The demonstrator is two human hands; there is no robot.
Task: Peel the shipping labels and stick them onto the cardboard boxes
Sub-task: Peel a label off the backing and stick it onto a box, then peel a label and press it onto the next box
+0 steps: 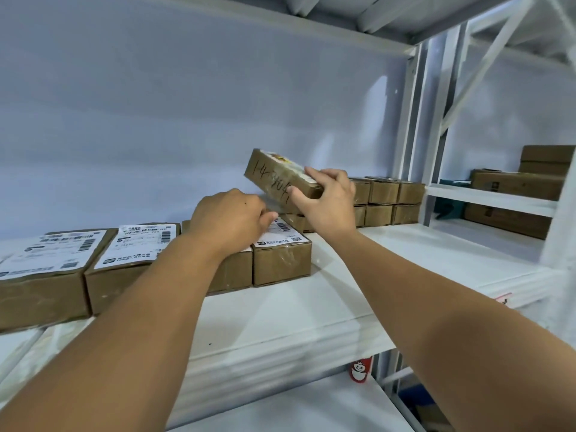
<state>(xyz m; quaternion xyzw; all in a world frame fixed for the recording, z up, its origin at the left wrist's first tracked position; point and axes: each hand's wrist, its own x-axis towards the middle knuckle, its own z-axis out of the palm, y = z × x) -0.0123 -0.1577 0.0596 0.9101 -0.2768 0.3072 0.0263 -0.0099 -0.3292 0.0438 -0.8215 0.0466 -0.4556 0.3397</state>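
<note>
One tilted box (274, 173) gripped in right hand (327, 198), left hand (227, 219) fingers half hidden, hold unclear

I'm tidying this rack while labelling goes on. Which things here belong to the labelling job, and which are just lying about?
Job:
- tilted box, gripped by the right hand
- labelled box under the left hand
- labelled boxes at left
- stacked boxes behind

Lying about:
- red can below the shelf
- boxes on the neighbouring rack
</note>
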